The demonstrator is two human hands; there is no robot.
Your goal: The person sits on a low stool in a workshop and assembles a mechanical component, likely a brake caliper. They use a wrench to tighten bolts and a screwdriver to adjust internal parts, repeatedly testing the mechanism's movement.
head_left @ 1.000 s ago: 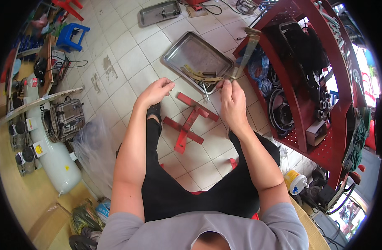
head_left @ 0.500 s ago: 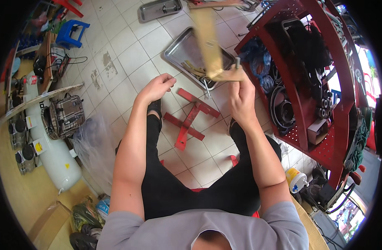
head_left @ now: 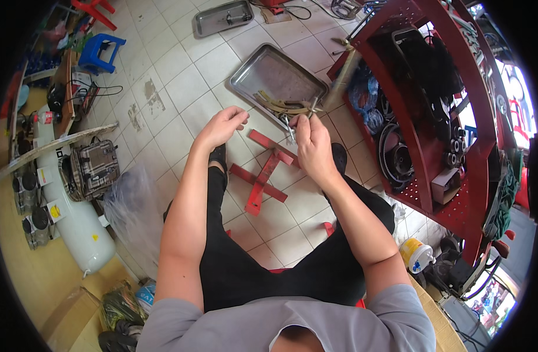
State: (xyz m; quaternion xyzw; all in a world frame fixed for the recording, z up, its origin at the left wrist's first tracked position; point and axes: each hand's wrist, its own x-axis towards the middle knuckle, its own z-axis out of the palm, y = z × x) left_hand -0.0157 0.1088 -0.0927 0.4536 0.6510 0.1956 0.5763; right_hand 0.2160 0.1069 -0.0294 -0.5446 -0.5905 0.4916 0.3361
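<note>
My right hand is closed around the near end of a long gold-coloured metal bracket. The bracket is turned nearly edge-on and smeared by motion, reaching toward the red rack. Beside those fingers, a metal tray on the floor holds curved brass-coloured pieces at its near edge. A silver metal tool lies against that edge, partly behind my right hand. My left hand hovers left of the tray with fingers curled in and nothing visible in them. Below and between my hands, a red metal stand rests on the tiles.
A red perforated rack with belts, wheels and bags rises on the right. Farther off lie a smaller metal tray and a blue stool. At left are a plaid bag and a white tank. A white-yellow bucket stands right.
The bracket has swung right and turned from its broad face to nearly edge-on, uncovering the tray. My right hand has moved left and slightly down; my left hand has barely moved.
</note>
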